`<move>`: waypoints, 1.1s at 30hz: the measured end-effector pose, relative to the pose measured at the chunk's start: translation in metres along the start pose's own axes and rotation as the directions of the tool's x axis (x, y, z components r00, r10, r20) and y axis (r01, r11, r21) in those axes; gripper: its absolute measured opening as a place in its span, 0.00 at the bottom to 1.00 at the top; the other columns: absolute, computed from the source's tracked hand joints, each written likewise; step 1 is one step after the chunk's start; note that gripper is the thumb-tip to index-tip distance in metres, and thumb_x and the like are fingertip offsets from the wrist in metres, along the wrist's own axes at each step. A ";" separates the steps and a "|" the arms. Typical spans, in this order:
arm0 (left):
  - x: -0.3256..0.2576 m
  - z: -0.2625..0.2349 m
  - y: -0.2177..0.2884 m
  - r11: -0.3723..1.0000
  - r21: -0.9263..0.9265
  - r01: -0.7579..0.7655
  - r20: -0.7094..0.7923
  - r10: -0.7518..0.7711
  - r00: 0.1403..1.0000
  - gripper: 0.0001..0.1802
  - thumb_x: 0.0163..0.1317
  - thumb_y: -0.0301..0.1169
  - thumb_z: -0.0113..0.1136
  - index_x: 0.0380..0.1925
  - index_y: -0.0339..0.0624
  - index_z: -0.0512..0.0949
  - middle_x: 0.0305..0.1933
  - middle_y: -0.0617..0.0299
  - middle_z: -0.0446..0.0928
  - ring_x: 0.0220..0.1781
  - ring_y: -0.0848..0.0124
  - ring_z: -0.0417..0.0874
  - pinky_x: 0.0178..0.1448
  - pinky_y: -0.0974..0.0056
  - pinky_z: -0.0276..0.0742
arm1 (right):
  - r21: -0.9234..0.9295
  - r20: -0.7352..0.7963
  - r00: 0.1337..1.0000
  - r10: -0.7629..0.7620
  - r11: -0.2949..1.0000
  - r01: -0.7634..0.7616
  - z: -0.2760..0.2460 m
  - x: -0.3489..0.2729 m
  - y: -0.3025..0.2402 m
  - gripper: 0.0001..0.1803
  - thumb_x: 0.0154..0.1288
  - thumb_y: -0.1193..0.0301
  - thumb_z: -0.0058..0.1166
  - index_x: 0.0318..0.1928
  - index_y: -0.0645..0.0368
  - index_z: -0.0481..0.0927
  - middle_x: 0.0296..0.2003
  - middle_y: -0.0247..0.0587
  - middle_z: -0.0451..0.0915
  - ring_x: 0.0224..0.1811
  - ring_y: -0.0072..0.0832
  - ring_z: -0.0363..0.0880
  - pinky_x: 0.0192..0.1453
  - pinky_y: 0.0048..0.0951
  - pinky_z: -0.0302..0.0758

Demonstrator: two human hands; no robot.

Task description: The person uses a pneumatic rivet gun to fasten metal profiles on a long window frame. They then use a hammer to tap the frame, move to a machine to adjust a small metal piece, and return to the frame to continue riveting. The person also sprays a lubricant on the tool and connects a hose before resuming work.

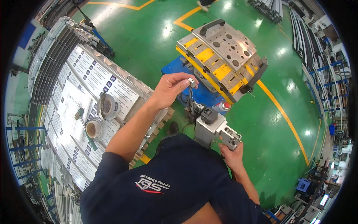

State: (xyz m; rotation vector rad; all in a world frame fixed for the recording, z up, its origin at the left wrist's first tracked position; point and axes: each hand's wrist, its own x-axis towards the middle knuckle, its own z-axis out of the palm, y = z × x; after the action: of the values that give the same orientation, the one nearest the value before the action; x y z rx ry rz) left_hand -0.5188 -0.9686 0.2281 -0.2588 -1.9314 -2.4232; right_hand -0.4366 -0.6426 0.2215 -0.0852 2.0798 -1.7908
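A small silvery metal block [192,82] is pinched between the thumb and fingers of my left hand [169,89]. It is at the top of a dark upright part [191,102] of a grey metal machine [207,131] in front of me; whether it rests on that part or is apart, I cannot tell. At the machine's right side, my right hand [233,155] closes around the lower end of a slotted metal arm [230,136]. Some of its fingers are hidden beneath the arm.
Left, a stack of film-covered panels [123,93] carries tape rolls [94,129], a screwdriver [78,114] and paper sheets [74,98]. Ahead stands a yellow-and-steel die fixture [214,59] on a blue base [172,67], a red-capped spray can [223,106] beside it. Profile racks [324,74] line the right.
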 end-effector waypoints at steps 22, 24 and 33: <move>-0.003 0.044 0.027 0.983 -0.030 -0.182 0.093 0.184 0.978 0.17 0.74 0.38 0.60 0.48 0.32 0.83 0.44 0.58 0.84 0.47 0.70 0.82 0.55 0.62 0.78 | 0.205 -0.114 0.992 -0.049 0.976 0.072 -0.008 -0.046 0.002 0.08 0.62 0.82 0.59 0.42 0.65 0.82 0.24 0.28 0.77 0.20 0.13 0.70 0.23 0.20 0.65; -0.002 0.044 0.026 0.985 -0.032 -0.170 0.096 0.173 0.980 0.17 0.74 0.37 0.60 0.48 0.32 0.83 0.44 0.58 0.84 0.47 0.70 0.82 0.55 0.62 0.78 | 0.203 -0.109 0.993 -0.054 0.976 0.076 -0.007 -0.046 0.005 0.08 0.62 0.81 0.60 0.42 0.65 0.82 0.24 0.28 0.78 0.21 0.13 0.70 0.23 0.20 0.65; 0.007 0.032 0.025 0.992 0.000 -0.126 0.192 0.124 0.974 0.17 0.73 0.37 0.61 0.49 0.32 0.83 0.45 0.57 0.84 0.47 0.69 0.83 0.55 0.62 0.79 | 0.137 -0.079 0.994 -0.075 0.987 0.085 -0.007 -0.046 0.006 0.08 0.64 0.82 0.60 0.44 0.65 0.81 0.28 0.29 0.78 0.24 0.15 0.71 0.26 0.21 0.67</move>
State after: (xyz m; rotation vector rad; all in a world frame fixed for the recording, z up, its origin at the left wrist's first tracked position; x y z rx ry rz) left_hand -0.5187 -0.9425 0.2601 -0.6152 -1.9340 -2.3825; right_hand -0.3950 -0.6216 0.2281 -0.0654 2.0195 -2.0108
